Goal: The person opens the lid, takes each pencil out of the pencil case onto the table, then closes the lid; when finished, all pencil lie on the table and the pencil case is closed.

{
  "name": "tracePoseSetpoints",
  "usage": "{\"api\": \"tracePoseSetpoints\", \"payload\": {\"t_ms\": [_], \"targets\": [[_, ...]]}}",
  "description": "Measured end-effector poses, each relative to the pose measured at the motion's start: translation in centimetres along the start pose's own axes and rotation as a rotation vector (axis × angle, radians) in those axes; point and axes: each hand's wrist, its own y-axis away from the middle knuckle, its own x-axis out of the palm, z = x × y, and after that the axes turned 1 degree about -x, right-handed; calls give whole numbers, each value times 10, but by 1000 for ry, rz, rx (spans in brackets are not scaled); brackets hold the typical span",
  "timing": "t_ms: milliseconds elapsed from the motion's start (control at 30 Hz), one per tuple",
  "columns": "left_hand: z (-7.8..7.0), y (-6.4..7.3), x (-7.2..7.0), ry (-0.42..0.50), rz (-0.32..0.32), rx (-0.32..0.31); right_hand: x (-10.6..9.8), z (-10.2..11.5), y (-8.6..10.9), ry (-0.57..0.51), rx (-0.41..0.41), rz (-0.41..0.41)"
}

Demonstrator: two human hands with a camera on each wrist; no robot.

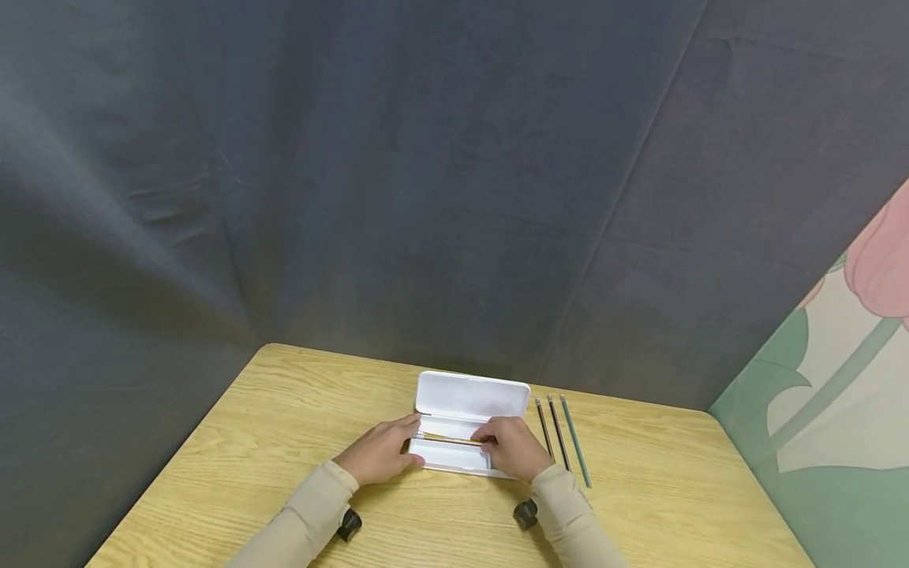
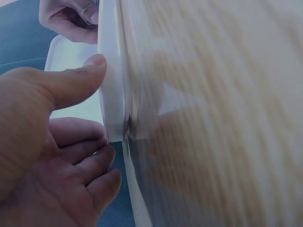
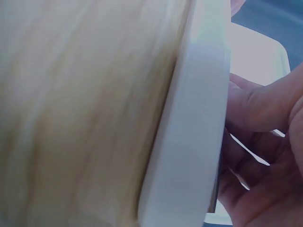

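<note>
A white pencil case [image 1: 454,456] lies on the table with its lid [image 1: 472,396] raised at the back. My left hand [image 1: 381,451] holds the left end of the case, thumb at the front edge and fingers around the end wall. Inside the case lies a yellow pencil [image 1: 447,438], its pale eraser end toward the left. The fingers of my right hand [image 1: 517,448] are curled down into the right half of the case and pinch the pencil near its right end. The right wrist view shows these fingers behind the white front wall [image 3: 189,127], which partly hides them.
Right of the case lie two dark pencils [image 1: 559,432] and a green pencil [image 1: 576,440], roughly side by side, eraser ends away from me. The wooden table [image 1: 298,394] ends at a dark curtain [image 1: 426,197] behind. A flower-patterned wall [image 1: 845,394] stands at the right.
</note>
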Motion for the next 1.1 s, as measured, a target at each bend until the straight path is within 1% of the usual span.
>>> {"api": "tracePoseSetpoints", "payload": {"t_ms": [200,333,567,633,667,767,867,967,1033,1100], "targets": [[0,-1,0,8,5,0,-2,0,1,41,-9,-38],[-1,0,-1,11,8,3,-10,0,3,62,-4,-47],[-4,2,-4,17,5,5,-40,5,10,15,82,-10],[-4,2,-4,14,5,3,-50,6,14,-3,102,-22],[-4,2,-4,13,5,2,-55,5,16,-11,100,-31],[-4,2,-3,16,4,-1,-74,2,24,-23,108,-82],[-3,3,-3,18,4,-2,-94,-6,33,-18,163,-147],[-2,4,-3,15,7,-2,-114,-17,45,-24,274,-192],[-1,3,-3,20,8,1,-124,-26,54,-29,354,-195],[0,4,-3,20,12,1,-129,-39,63,-25,421,-175]]}}
